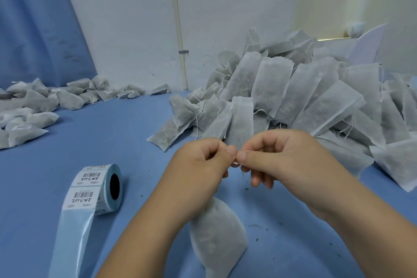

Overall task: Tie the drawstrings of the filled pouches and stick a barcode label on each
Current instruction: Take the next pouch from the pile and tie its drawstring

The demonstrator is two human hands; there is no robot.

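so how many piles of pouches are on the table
2: a low pile at far left, and a big heaped pile at right. A third could lie outside the frame.

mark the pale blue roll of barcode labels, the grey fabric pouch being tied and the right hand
pale blue roll of barcode labels (91,178): head view, a printed label
grey fabric pouch (216,239): head view, filled body
right hand (282,156): head view, its back

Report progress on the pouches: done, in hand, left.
Done: the left pile looks cinched shut, and at least one there shows a label. In hand: left hand and right hand pinch the neck of the held pouch; no label visible on it. Left: the right pile, tops open, plus labels from the roll.
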